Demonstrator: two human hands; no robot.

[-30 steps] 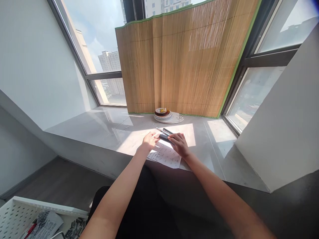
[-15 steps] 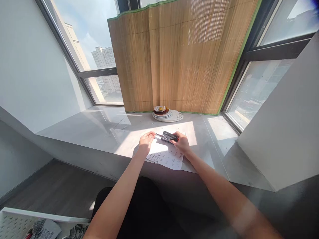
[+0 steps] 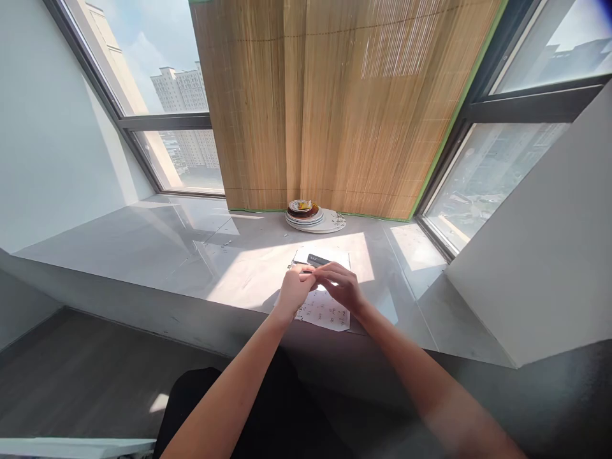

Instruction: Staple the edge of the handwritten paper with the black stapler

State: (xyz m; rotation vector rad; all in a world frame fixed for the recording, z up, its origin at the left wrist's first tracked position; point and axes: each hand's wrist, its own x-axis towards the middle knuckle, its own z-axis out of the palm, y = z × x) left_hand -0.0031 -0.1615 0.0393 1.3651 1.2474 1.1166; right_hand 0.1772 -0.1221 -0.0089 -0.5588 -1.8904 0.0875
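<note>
A black stapler (image 3: 317, 260) shows just beyond my fingers, over the sheet of paper (image 3: 327, 312) with handwriting on it. Its arms look spread apart; the rear end is hidden by my right hand. My left hand (image 3: 297, 288) is closed round the thin lower part of the stapler, its fingertips pinched. My right hand (image 3: 340, 284) reaches across from the other side, closed, fingertips meeting those of my left. Whatever lies between the right fingertips is too small or too covered to make out.
Beyond the paper, a stack of plates (image 3: 306, 220) stands on the pale window ledge (image 3: 248, 255). A bamboo blind (image 3: 344, 115) hangs behind it. The ledge's front edge runs just below my wrists. Part of a white container (image 3: 76, 447) shows at lower left.
My two hands have come together over the paper; before, they were apart with the open stapler in my right hand. The left has moved right, to the stapler. The view has shifted slightly.
</note>
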